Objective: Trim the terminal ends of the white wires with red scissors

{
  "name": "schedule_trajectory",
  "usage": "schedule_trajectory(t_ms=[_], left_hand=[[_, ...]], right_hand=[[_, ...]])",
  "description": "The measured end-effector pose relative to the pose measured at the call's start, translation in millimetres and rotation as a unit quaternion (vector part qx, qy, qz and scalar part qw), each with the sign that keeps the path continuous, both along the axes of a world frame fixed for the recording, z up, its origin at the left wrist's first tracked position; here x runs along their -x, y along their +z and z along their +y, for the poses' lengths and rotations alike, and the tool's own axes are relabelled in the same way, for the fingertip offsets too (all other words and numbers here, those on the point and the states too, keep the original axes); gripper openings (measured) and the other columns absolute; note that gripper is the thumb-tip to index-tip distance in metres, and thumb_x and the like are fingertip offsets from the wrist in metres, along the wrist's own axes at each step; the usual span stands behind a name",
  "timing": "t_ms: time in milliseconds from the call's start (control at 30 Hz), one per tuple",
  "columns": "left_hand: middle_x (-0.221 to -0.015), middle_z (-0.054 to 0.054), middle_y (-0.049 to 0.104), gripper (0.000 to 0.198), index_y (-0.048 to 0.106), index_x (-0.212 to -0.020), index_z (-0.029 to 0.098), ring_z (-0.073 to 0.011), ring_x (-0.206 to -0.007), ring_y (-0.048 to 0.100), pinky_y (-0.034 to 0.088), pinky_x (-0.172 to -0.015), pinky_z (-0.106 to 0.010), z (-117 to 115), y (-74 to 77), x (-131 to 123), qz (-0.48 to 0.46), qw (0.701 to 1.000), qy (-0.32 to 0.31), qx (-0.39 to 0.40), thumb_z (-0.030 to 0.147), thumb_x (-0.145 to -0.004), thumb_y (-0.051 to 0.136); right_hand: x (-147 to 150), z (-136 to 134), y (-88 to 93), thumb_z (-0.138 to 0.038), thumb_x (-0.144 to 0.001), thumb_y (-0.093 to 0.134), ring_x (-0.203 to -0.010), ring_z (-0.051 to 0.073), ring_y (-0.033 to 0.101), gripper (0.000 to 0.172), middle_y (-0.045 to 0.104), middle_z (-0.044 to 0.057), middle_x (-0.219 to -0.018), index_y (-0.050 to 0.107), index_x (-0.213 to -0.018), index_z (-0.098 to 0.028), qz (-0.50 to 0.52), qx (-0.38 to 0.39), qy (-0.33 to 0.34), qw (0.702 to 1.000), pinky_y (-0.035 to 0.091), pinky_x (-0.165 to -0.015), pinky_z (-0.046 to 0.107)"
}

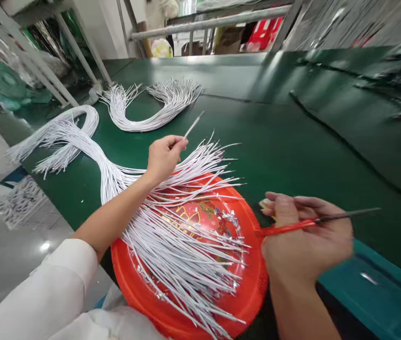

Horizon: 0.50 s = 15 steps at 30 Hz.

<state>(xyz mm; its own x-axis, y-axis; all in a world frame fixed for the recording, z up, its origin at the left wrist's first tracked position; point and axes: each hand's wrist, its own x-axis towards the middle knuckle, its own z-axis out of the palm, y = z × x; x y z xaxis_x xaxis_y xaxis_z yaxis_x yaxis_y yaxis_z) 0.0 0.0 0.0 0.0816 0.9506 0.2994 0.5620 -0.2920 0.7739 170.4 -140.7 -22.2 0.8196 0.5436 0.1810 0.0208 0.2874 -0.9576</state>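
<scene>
My left hand [165, 158] pinches the end of a single white wire [194, 124], which sticks up past the fingertips. Below it, a large bundle of white wires [182, 250] fans out across a round red tray [257, 283], and many wire ends look bare or dark. My right hand [303, 241], slightly blurred, is closed around a slim red-handled tool [288, 228] with a thin dark metal tip pointing right; its exact kind is unclear. A small yellowish bit shows by the right fingertips. That hand is just right of the tray's rim.
Two more white wire bundles, one curved [144, 123] and one looped [89, 123], lie farther back on the green table [250, 123]. Tiny clippings [232, 219] litter the tray. A teal bin [373, 283] is at lower right, a dark cord [342, 141] beyond. Metal rails [211, 26] stand behind.
</scene>
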Motion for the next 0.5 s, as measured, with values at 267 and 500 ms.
schedule_trajectory(t_ms=[267,500], left_hand=[[-0.129,-0.018,0.052,0.030,0.060,-0.112,0.009,-0.0241,-0.115,0.053,0.043,-0.095,-0.038,-33.6,-31.6,-10.3,0.285,0.921,-0.242,-0.114,0.016,-0.085,0.050],[-0.098,-0.010,0.065,0.026,0.068,-0.095,0.013,-0.0185,-0.091,0.060,0.045,-0.085,-0.029,-101.4,-55.2,-40.3,0.248,0.844,-0.475,-0.018,0.032,-0.087,0.052]], right_hand=[[0.4,2.1,8.9,-0.015,-0.067,0.070,-0.061,0.016,0.066,0.018,0.065,-0.003,-0.064,0.055,-0.078,-0.020,-0.021,-0.026,-0.020,0.999,0.052,-0.054,0.028],[6.2,-3.7,20.7,-0.015,-0.068,0.069,-0.059,0.016,0.065,0.018,0.065,-0.002,-0.066,0.055,-0.079,-0.019,-0.070,-0.041,-0.034,0.996,0.052,-0.055,0.031]])
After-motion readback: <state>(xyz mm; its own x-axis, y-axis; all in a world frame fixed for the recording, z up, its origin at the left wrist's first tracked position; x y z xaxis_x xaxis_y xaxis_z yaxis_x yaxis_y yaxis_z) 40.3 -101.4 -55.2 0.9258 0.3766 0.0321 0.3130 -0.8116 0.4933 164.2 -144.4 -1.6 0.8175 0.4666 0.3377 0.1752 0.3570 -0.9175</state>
